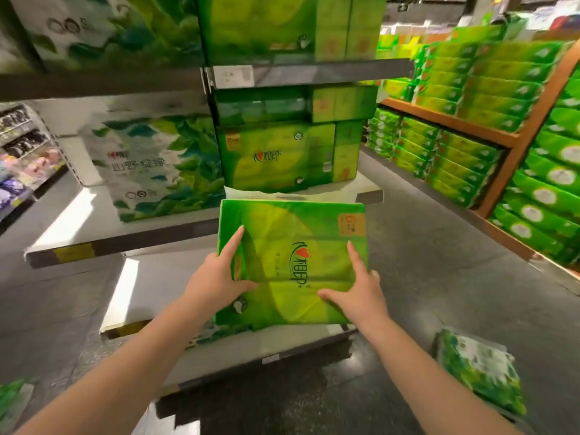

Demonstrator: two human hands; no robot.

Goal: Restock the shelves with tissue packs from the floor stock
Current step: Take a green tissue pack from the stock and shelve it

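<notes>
Placement step: your left hand [219,274] and right hand [357,293] grip the green tissue pack [292,265], fingers spread flat. Next, slide it onto the shelf [125,243].

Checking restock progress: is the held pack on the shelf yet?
Not yet. Both hands, left and right, hold the pack before the shelf.
</notes>
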